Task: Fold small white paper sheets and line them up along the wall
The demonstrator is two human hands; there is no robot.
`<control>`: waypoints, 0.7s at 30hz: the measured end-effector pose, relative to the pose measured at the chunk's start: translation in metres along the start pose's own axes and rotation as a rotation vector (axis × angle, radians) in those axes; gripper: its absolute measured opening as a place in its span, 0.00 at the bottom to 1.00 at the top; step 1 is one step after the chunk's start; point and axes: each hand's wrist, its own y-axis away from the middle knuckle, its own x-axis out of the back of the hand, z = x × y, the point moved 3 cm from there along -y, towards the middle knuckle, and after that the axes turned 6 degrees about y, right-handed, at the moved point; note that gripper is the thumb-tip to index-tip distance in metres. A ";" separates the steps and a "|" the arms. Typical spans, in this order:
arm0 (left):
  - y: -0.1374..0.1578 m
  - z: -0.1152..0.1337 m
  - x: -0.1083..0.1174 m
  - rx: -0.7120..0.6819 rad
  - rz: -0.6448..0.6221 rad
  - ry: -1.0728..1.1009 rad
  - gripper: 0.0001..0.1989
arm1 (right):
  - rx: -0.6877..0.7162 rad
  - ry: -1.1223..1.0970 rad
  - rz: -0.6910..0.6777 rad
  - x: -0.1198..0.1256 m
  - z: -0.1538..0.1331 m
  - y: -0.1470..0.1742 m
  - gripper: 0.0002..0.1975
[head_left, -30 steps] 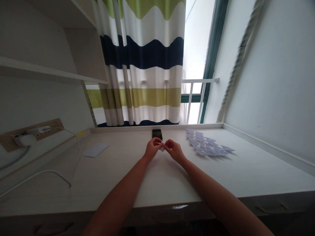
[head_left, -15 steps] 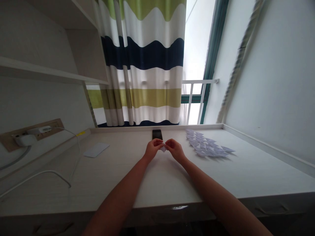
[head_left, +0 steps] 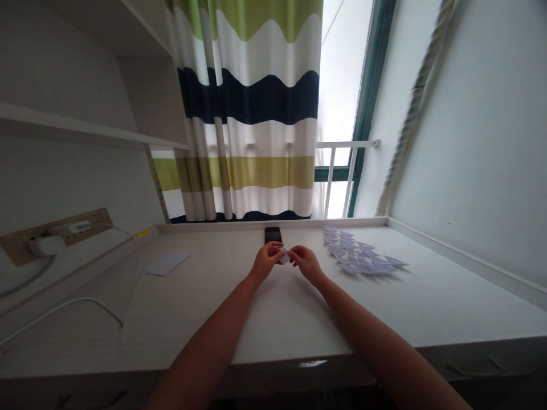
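Observation:
A small folded piece of white paper is held up over the desk between my two hands. My left hand pinches its left side, fingers closed. On the other side, the fingertips of my right hand are closed at the paper's right edge. The fingers cover part of the paper, so its full shape is hidden. Just beyond my left hand lies a dark phone. To the right, several folded white paper triangles lie in overlapping rows. A flat stack of white paper rests on the left.
The white desk has a raised rim at the back. A white cable runs over its left side from chargers in a wall socket. A shelf overhangs the left; a striped curtain hangs behind.
My right hand's fingertips have shifted slightly right along the paper, showing more of it. My left hand keeps its pinch. The view has tilted up a little.

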 end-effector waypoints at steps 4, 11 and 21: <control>-0.001 -0.004 0.000 0.079 -0.020 0.042 0.18 | -0.032 -0.083 0.032 0.004 -0.002 -0.001 0.13; -0.001 0.001 0.003 0.035 0.030 0.043 0.21 | 0.010 -0.099 0.029 0.003 -0.005 0.000 0.11; 0.002 0.004 0.000 0.030 -0.011 0.030 0.18 | -0.006 -0.084 0.027 0.004 -0.008 0.002 0.09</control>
